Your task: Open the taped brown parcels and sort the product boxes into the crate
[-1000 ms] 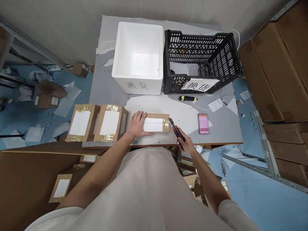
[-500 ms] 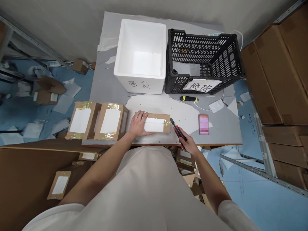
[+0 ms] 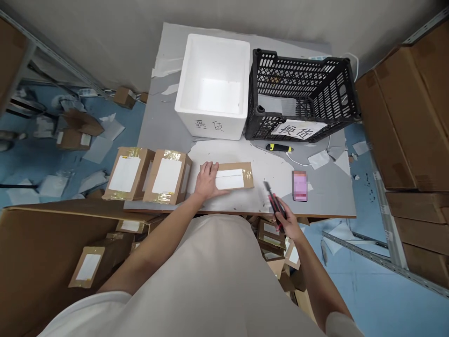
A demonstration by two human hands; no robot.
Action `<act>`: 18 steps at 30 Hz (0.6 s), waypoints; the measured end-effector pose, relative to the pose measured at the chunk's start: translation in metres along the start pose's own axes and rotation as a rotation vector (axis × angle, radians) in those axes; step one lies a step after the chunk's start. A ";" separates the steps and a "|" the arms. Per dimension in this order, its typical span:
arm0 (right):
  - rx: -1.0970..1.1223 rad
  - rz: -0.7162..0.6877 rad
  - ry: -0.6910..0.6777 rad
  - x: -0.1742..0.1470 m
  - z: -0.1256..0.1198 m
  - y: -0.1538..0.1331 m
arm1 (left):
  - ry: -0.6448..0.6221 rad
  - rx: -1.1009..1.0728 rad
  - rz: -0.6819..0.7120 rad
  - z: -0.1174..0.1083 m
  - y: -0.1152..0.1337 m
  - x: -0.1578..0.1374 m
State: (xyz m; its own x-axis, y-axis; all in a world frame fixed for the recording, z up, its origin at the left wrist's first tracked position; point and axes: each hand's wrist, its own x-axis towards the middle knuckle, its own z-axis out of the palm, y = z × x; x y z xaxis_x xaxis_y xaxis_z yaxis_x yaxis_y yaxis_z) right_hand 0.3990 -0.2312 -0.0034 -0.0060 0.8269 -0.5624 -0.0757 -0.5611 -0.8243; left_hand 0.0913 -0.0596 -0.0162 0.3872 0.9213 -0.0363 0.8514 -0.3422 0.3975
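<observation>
A small cardboard box (image 3: 247,174) with a white label and clear tape lies on the table in front of me. My left hand (image 3: 207,180) grips its left end, thumb along the near side and fingers over the far side. Off to the right of the box, my right hand (image 3: 286,219) holds a red and black utility knife (image 3: 273,200). The knife points up and left, apart from the box, and its tip is slightly blurred. Left of my left hand stand two taped, labelled boxes: one carton (image 3: 167,177) nearer and another carton (image 3: 125,173) beyond it.
A white foam bin (image 3: 212,124) and a black plastic crate (image 3: 338,119) stand at the table's back. A black and yellow cutter (image 3: 279,147) lies before the crate. A pink pixelated item (image 3: 300,186) is at right. Large cartons (image 3: 403,121) are stacked at far right.
My right hand has drawn the utility knife away from the box's right end, rightward and toward me. The box has tilted slightly under my left hand. The whole view has shifted a little.
</observation>
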 end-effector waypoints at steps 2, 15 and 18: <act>0.101 -0.065 0.122 0.009 0.013 0.001 | 0.047 0.014 -0.138 0.002 0.012 -0.002; 0.014 -0.223 0.127 0.090 0.102 -0.042 | -0.068 -0.469 -0.182 0.018 0.008 -0.074; -0.025 -0.212 0.121 0.083 0.098 -0.042 | -0.067 -0.465 -0.186 0.017 0.008 -0.076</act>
State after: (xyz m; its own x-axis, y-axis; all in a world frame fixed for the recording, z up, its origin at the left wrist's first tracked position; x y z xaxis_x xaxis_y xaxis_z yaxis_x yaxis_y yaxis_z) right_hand 0.3040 -0.1354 -0.0093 0.1271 0.9167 -0.3788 -0.0383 -0.3771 -0.9254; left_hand 0.0749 -0.1354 -0.0254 0.2788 0.9398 -0.1977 0.6659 -0.0408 0.7449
